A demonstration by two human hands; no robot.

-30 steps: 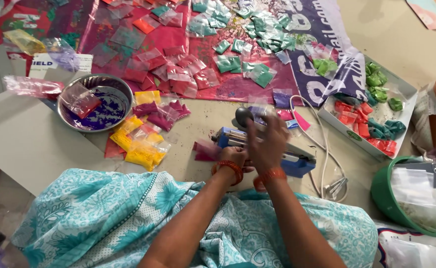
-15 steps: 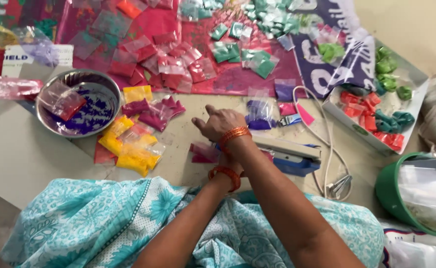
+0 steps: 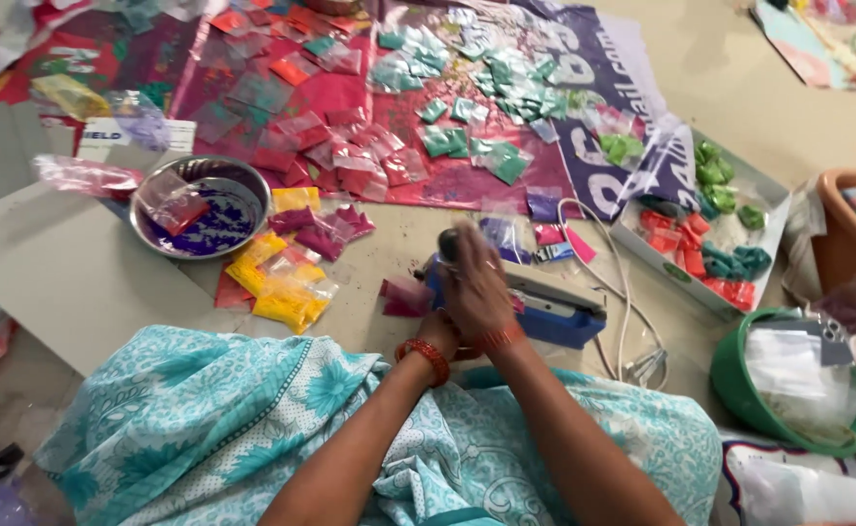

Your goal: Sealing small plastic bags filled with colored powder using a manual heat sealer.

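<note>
Blue tabletop heat sealer (image 3: pixel 545 310) sits centre; right hand (image 3: pixel 476 287) presses flat on its arm, left hand (image 3: pixel 437 326) pinching a small pink powder pouch (image 3: pixel 406 295) at nine o'clock. Best hold the pouch edge straight.

Floor (image 3: pixel 740 88) — powder packets (image 3: pixel 286 287), bowl (image 3: pixel 201 206), perhaps sealer (image 3: pixel 554 307).

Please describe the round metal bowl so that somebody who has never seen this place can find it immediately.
Start at the grey board on the left side of the floor. At its upper right edge sits the metal bowl, just left of the yellow powder packets. It is the only round, shiny container here, with blue powder inside and a small clear packet resting in it.
</note>
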